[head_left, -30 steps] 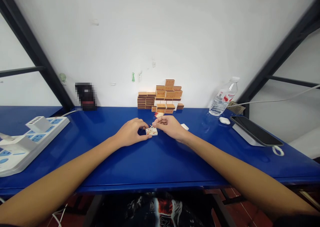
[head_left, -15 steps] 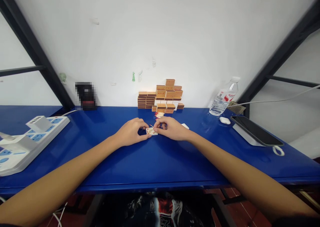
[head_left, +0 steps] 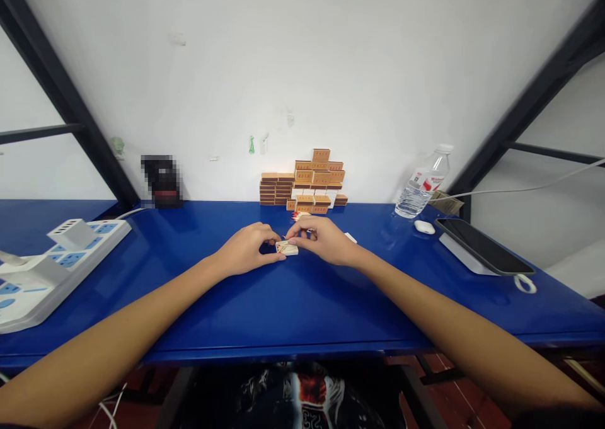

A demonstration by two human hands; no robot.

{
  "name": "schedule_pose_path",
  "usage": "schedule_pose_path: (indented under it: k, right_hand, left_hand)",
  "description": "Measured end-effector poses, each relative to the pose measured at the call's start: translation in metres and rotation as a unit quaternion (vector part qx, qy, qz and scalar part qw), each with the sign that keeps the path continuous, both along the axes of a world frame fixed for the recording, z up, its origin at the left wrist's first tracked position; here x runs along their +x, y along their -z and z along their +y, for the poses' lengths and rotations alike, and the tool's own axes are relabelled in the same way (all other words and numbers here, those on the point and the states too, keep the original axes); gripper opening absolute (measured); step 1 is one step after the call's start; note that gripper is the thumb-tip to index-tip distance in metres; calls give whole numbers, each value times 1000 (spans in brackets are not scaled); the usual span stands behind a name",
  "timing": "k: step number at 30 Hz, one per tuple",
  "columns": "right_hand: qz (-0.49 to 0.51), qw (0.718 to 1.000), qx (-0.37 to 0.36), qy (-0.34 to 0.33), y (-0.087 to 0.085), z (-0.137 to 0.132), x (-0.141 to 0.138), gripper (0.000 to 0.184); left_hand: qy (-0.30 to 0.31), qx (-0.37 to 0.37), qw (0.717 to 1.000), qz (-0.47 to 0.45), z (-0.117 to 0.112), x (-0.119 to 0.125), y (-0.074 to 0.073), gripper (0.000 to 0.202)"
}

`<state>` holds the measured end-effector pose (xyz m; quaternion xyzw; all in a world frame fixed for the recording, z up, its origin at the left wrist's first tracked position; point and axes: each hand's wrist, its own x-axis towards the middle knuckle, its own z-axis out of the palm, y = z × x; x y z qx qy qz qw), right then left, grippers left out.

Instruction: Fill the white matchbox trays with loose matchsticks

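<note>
A small white matchbox tray (head_left: 289,250) with red-tipped matches in it lies on the blue table. My left hand (head_left: 248,249) grips its left end between thumb and fingers. Over the tray's far right side, my right hand (head_left: 326,242) is closed in a pinch at a match whose tip shows near the fingertips; the rest is hidden. Just beyond the right hand lies a pile of loose matches (head_left: 297,216), partly covered by it. A small white piece (head_left: 350,237) pokes out behind the right wrist.
Stacked matchboxes (head_left: 320,177) stand against the wall. To the right are a water bottle (head_left: 420,183), a white earphone case (head_left: 424,227) and a phone (head_left: 482,246) lying on a white block. A power strip (head_left: 89,249) with plugged-in adapters occupies the left. A pixelated dark object (head_left: 162,182) stands behind.
My right fingers have shifted slightly left and away from me, uncovering more of the tray and covering more of the match pile. The left hand keeps its hold.
</note>
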<state>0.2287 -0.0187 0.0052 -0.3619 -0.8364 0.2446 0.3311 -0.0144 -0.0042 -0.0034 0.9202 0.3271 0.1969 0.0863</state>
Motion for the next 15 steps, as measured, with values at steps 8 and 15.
schedule_pose_path:
  k: [8, 15]
  right_hand:
    - [-77, 995, 68, -12, 2, 3, 4, 12]
    - [-131, 981, 134, -48, 3, 4, 6, 11]
  left_hand:
    - [3, 12, 1000, -13, -2, 2, 0, 29]
    - [12, 17, 1000, -18, -1, 2, 1, 26]
